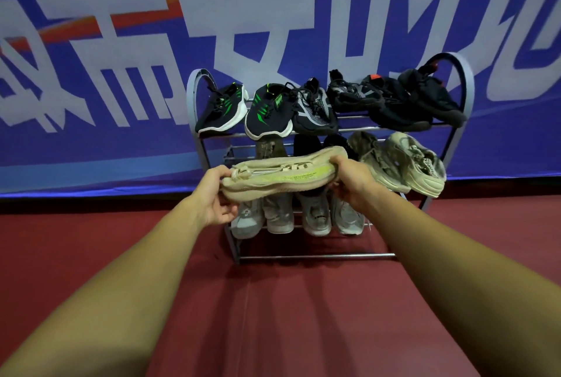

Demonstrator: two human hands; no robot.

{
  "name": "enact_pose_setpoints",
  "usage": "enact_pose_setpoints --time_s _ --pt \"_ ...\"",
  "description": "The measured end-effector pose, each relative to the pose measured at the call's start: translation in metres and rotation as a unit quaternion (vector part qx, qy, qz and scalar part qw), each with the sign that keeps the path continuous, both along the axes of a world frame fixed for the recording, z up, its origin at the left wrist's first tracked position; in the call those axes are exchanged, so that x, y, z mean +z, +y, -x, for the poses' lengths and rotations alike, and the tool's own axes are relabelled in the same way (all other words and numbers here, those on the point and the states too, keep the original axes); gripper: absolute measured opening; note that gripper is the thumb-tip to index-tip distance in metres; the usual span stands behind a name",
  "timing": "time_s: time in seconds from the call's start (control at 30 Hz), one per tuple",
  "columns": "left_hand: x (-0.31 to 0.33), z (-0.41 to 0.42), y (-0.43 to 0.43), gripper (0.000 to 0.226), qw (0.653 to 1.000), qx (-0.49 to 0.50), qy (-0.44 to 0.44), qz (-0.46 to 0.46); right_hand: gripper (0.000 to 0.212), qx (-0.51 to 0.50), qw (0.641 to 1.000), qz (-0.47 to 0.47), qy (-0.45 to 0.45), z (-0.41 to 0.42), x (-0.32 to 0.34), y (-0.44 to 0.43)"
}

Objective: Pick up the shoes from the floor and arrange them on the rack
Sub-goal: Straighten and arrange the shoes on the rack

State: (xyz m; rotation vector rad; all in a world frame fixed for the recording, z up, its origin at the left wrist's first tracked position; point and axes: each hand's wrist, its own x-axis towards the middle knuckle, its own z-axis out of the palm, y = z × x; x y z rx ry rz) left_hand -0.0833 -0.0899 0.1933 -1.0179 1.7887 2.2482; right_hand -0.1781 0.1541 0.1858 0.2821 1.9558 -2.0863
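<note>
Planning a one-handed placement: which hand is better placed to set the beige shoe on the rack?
Likely the left hand: it grips the beige shoe at the end nearest the bare left stretch of the middle shelf of the rack. The right hand holds the end before shelved shoes.

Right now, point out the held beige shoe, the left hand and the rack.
beige shoe (282,174): head view, side of its upper.
left hand (214,194): head view, middle of the hand.
rack (315,255): head view, bottom front rail.
</note>
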Motion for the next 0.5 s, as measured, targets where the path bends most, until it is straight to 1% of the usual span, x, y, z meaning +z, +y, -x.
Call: enact_pose_setpoints --time_s 0.1,0.17,0.23,0.37,0.43,0.5 --pt "-0.003 0.007 0.005 0.025 0.997 0.063 0.04 -0.033 0.017 -0.023 0.998 0.044 -0.024 0.001 0.001 0.004" --pt "-0.004 0.015 0.009 0.033 0.992 0.088 0.068 -0.055 0.019 -0.024 0.996 0.079 -0.042 0.0 0.003 0.002" --pt "-0.007 0.023 0.016 0.042 0.991 0.099 0.075 -0.056 0.017 -0.007 0.992 0.111 -0.056 -0.002 0.006 -0.003" --pt "-0.011 0.028 0.034 0.053 0.998 0.03 0.053 -0.035 0.007 0.051 0.987 0.137 -0.068 -0.011 0.006 -0.02" --pt "-0.01 0.03 0.042 0.049 0.998 0.007 0.059 -0.033 0.007 0.063 0.985 0.148 -0.068 -0.016 0.005 -0.03" --pt "-0.009 0.031 0.048 0.044 0.997 0.006 0.064 -0.035 0.005 0.067 0.984 0.152 -0.065 -0.02 0.006 -0.039"
